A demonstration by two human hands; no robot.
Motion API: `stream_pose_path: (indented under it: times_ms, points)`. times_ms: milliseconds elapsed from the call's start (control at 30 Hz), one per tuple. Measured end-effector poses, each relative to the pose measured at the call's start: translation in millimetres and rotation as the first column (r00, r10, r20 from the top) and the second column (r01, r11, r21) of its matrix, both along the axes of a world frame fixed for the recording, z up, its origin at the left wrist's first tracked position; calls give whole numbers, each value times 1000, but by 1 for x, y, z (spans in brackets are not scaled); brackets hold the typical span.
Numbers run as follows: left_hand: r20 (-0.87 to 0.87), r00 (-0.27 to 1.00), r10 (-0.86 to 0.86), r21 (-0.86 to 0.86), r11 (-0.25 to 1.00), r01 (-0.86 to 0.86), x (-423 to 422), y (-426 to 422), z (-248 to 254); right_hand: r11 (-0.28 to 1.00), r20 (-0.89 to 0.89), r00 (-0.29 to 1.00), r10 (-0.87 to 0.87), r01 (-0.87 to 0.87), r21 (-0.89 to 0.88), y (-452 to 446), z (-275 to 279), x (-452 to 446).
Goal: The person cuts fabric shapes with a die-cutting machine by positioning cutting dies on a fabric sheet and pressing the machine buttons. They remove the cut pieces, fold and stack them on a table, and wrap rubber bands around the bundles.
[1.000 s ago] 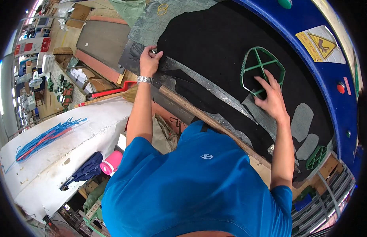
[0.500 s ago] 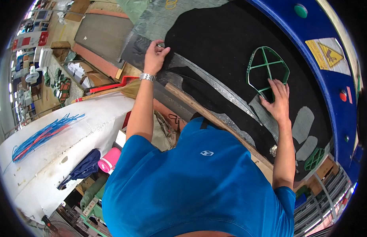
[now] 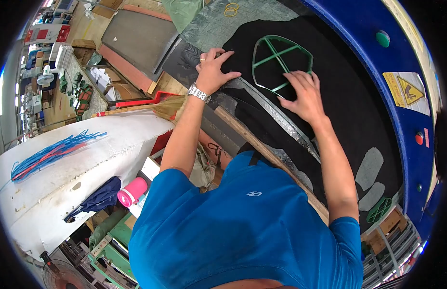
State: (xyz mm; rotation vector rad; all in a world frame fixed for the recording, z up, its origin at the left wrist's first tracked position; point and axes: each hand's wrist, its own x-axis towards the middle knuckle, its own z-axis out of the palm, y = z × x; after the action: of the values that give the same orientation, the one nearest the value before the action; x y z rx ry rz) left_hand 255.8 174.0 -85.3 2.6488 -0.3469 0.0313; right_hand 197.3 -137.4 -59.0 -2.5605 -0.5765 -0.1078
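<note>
Black sheet material [image 3: 348, 101] lies over the work surface. On it, a green frame-shaped cutter [image 3: 275, 58] with crossed bars lies in front of me. My right hand [image 3: 304, 94] grips the cutter's near right edge between thumb and fingers. My left hand [image 3: 217, 71], with a watch at the wrist, rests at the left edge of the black sheet, its thumb and fingers spread. Two grey oval openings or pieces [image 3: 370, 168] show at the sheet's lower right, beside a second green cutter [image 3: 379, 210].
Beyond the sheet curves a blue machine beam [image 3: 363, 53] with a green button, a red button and a warning label [image 3: 407, 94]. A wooden strip [image 3: 267, 154] borders the near side. At left are a broom [image 3: 168, 107] and a pink container [image 3: 132, 191].
The green cutter has moved left across the black sheet with my right hand. My left hand has shifted slightly right along the sheet's edge and its fingers have spread wider.
</note>
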Motion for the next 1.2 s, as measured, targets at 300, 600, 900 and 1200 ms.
stream_pose_path:
  times_ms: [300, 600, 900, 1200]
  points:
    - [-57, 998, -10, -6, 1000, 10, 0, 6, -13, 989, 41, 995, -91, 86, 123, 28, -8, 7]
    - [-23, 1000, -14, 27, 1000, 15, -2, 1, -11, 966, -4, 966, -259, 259, 14, 19, -38, -24]
    - [-4, 999, -50, -28, 998, 50, 2, 8, -25, 951, 63, 952, -301, 295, 90, 27, -44, -41]
    - [2, 995, -98, 5, 995, 98, 3, 5, -20, 957, 103, 951, -290, 287, 47, 29, -48, -49]
